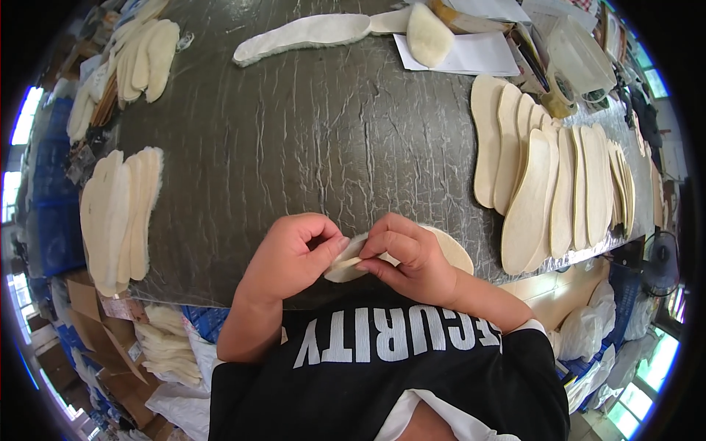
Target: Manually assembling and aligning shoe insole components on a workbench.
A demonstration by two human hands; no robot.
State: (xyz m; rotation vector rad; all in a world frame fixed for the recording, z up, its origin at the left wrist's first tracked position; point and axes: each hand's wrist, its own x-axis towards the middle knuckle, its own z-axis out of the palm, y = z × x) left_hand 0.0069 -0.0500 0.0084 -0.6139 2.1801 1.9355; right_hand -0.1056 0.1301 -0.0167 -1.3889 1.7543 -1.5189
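Black shirt (368,393) with big white lettering is closest to the camera, so yeah, that fills the bottom middle. Going left to right from there: a cardboard box (92,305) sits low on the left, under table level. Above it, at the left edge of the dark crinkly table (243,147), there's a fanned bunch of cream insoles (121,220) with fuzzy edges, and a second bunch (151,59) further back. A pile of pale fleecy pieces (165,345) is tucked below the near edge.

Middle bit: one long fuzzy-edged insole (305,38) lies at the far side. Closer in, the left hand (290,253) has thumb and forefinger pinched narrow on the left end of the held insole (454,251). That one's right by the table's near edge, just in front of the shirt. The right hand (412,257) covers its middle, thumb and fingertips pinching it close beside the left hand's, and its rounded end pokes out to the right.

Behind that, a fluffy oval piece (430,37) rests on white paper (482,55). Over on the right is a big overlapping row of cream insoles (526,206), with a clear plastic tub (581,59) behind and plastic bags (585,327) down below the table.
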